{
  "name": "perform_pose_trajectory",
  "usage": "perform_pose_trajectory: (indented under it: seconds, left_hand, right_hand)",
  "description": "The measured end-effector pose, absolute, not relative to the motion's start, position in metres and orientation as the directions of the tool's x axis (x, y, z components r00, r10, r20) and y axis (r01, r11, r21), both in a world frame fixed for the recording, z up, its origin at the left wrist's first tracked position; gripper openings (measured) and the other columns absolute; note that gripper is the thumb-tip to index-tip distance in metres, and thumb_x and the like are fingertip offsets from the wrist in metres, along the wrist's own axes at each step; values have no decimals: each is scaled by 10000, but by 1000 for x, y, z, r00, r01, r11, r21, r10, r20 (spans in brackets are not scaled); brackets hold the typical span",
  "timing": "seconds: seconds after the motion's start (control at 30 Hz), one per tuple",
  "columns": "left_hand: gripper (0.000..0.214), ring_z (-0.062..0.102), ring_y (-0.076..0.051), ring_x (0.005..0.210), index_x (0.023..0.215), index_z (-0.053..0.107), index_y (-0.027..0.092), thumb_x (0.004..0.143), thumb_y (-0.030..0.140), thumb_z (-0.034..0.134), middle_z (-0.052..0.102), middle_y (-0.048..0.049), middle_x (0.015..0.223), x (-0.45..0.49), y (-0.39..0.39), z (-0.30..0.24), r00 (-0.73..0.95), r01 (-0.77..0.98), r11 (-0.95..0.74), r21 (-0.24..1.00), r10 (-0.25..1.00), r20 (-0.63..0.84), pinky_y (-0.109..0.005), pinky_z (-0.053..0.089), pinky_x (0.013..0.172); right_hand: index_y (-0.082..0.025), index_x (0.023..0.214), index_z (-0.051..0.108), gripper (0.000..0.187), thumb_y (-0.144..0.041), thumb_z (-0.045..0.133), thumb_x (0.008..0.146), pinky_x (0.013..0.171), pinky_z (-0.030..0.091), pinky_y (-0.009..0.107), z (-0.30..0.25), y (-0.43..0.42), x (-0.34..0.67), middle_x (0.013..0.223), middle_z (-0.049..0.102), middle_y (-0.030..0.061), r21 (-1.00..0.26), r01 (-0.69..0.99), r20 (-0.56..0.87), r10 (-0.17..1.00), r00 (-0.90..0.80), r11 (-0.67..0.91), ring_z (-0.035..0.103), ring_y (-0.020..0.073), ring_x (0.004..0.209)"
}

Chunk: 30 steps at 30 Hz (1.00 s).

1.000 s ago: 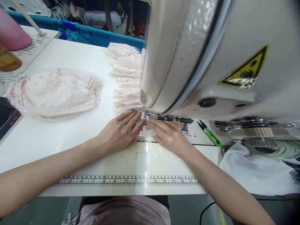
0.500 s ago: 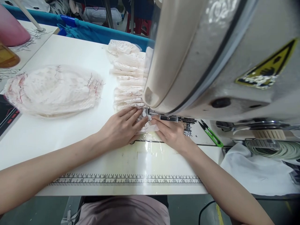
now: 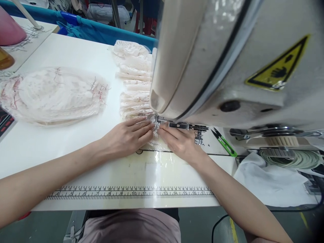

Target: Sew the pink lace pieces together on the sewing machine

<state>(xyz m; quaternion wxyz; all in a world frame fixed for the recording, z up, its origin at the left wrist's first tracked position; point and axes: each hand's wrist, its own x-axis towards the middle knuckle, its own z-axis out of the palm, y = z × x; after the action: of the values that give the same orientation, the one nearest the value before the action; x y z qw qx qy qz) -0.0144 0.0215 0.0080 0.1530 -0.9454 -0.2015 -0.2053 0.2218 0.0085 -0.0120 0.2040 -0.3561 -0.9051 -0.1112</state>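
Note:
Under the sewing machine head (image 3: 187,67) lies a strip of sheer, pale lace fabric (image 3: 135,101), gathered into folds behind the presser foot (image 3: 155,118). My left hand (image 3: 130,135) rests flat on its near end, left of the foot, fingers stretched together. Across a narrow speckled band of the lace, my right hand (image 3: 179,140) lies with its fingertips touching the fabric's right side. Its fingers are extended; the thumb is out of sight. The needle point is hidden by the machine head.
A second pale sheer piece (image 3: 60,96) with reddish threads lies at left. Green thread snips (image 3: 225,143) sit right of my right hand, near a white cloth (image 3: 273,182). A printed ruler (image 3: 131,194) runs along the table's front edge. Pink (image 3: 11,25) thread stands back left.
My left fingers have drawn closer together on the lace, and its near end shows less between my hands. The whole view has shifted slightly.

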Motion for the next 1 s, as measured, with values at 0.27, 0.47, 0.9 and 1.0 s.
perform_pose_trajectory:
  seconds: [0.27,0.47,0.9,1.0]
  left_hand:
    - [233,658,-208,1134,1019,673,131,967,114,446,683,-109,1213,-15,22,6,805,501,-860,-102,420,419,-362,512,1046]
    - [171,684,-191,1050,1011,657,163,943,238,519,724,-56,1139,-18,23,7,784,479,-872,-103,373,497,-377,516,1022]
    - [81,618,-133,759,822,652,193,900,209,635,712,23,831,-21,15,11,823,361,-893,-270,169,542,-348,555,845]
    - [76,614,-141,763,798,650,182,872,174,661,706,23,815,-21,13,12,826,353,-890,-288,152,542,-352,555,833]
  right_hand:
    - [-194,1097,639,326,-5,498,873,799,479,242,-6,6,218,1038,730,-21,166,674,463,547,-698,720,649,104,918]
    - [-202,984,644,185,-80,557,876,792,459,261,-5,5,214,1008,734,-19,25,649,467,565,-680,760,648,124,956]
    - [-215,866,602,138,-82,565,868,861,495,327,3,4,213,850,716,-31,-38,460,578,395,-714,887,632,119,850]
    - [-217,905,610,88,-135,589,881,910,498,346,2,3,212,875,713,-23,-81,453,584,410,-700,888,632,127,890]
